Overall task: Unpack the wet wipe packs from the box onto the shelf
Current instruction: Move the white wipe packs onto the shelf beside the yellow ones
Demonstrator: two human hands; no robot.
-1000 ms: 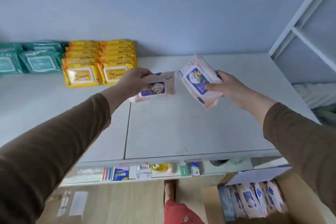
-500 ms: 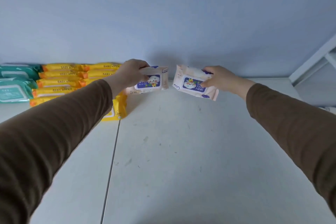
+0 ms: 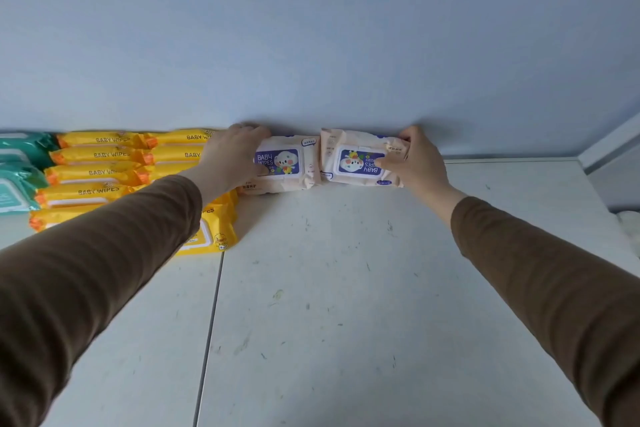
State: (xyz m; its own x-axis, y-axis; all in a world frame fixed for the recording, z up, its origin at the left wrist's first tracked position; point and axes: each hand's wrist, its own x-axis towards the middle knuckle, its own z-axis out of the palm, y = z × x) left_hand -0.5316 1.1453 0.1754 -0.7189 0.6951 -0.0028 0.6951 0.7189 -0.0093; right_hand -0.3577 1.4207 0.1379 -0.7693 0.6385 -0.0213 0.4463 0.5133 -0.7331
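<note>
Reading "BABY WIPES" in white on a purple panel, the left pack (image 3: 282, 163) lies flat at the back of the shelf (image 3: 346, 288), against the blue wall (image 3: 311, 28). The right pack (image 3: 360, 159) sits just beside it, edges touching, its same label turned upside down. Both are pale peach with a cartoon face on the lid; the small print on them is too fine to read.

The left hand (image 3: 232, 156) grips the left pack by its left end, fingers curled over the top. The right hand (image 3: 417, 158) grips the right pack at its right end, thumb on the label.

Yellow packs (image 3: 104, 172) marked "BABY WIPES" stand in overlapping rows left of the peach ones, touching the left pack's side; the left sleeve (image 3: 104, 270) hides part of them. Teal packs (image 3: 17, 180) sit further left at the frame edge, their writing unreadable. A seam (image 3: 211, 322) runs down the scuffed white shelf. The right sleeve (image 3: 554, 288) crosses its right half.
</note>
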